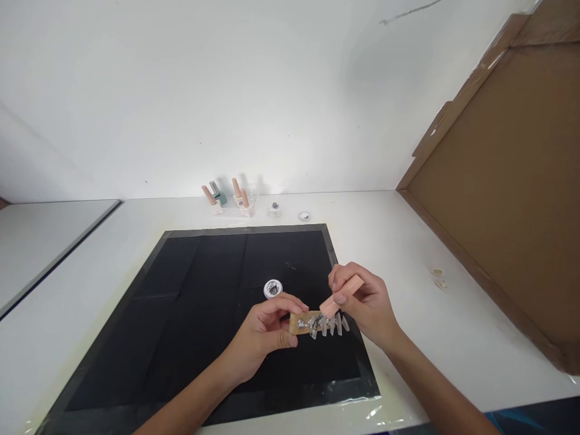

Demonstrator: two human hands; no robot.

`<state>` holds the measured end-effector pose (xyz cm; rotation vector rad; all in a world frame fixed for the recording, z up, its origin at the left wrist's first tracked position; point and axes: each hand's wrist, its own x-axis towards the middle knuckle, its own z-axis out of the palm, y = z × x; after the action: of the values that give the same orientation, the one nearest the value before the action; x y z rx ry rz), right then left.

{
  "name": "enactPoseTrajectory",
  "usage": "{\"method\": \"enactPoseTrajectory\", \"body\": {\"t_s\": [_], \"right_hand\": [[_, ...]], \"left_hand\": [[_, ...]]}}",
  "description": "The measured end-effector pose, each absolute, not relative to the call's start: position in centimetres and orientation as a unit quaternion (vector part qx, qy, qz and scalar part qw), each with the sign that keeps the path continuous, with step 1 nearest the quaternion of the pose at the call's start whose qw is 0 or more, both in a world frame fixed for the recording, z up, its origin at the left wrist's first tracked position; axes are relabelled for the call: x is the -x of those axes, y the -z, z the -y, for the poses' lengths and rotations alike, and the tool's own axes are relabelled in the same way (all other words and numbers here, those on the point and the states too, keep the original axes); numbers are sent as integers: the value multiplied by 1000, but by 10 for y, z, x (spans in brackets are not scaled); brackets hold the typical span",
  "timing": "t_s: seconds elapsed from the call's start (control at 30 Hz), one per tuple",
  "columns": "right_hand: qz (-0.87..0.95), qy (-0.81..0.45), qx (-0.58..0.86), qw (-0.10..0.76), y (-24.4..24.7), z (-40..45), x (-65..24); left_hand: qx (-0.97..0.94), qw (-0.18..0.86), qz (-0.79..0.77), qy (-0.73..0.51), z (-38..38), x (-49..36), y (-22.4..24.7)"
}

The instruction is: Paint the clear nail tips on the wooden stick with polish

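Observation:
My left hand [260, 332] pinches one end of a small wooden nail-tip stand [295, 323] between thumb and fingers, above the black mat. Several clear false nail tips [332, 325] stick out along the stand's near side. My right hand [369, 302] is closed around the peach handle of a nail polish brush [342, 296], slanted down to the left. Its lower end meets the nail tips near the stand's middle; a dark patch shows on one tip there. Just beyond my left fingers, a small round white pot with silvery contents [273, 289] sits on the mat.
Several polish bottles [220, 197] stand in a clear holder by the back wall. A small clear jar [275, 209] and a round white lid [304, 215] are right of them. Two small rings [438, 278] lie near the cardboard panel [502, 199] at right. The black mat [181, 326] is taped down.

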<state>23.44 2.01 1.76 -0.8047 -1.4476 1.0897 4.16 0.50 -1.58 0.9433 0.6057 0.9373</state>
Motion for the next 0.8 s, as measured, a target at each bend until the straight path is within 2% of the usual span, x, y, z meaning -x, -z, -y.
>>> {"method": "enactPoseTrajectory", "body": {"t_s": [0.27,0.43,0.57,0.8], "right_hand": [[579,-464,343,577,-17,-21,-236],[608,-495,304,542,-17,-19,-236],[611,-493,332,522,-18,-18,-234],[593,-440,406,538,-20,-20,-236]], "left_hand": [[-430,746,-276,-427,-5,-41,18],[-430,748,-277,-423,-5,-42,17],[-430,748,-280,-421,-5,-43,16],[-430,746,-280,-424,-5,-42,19]]}}
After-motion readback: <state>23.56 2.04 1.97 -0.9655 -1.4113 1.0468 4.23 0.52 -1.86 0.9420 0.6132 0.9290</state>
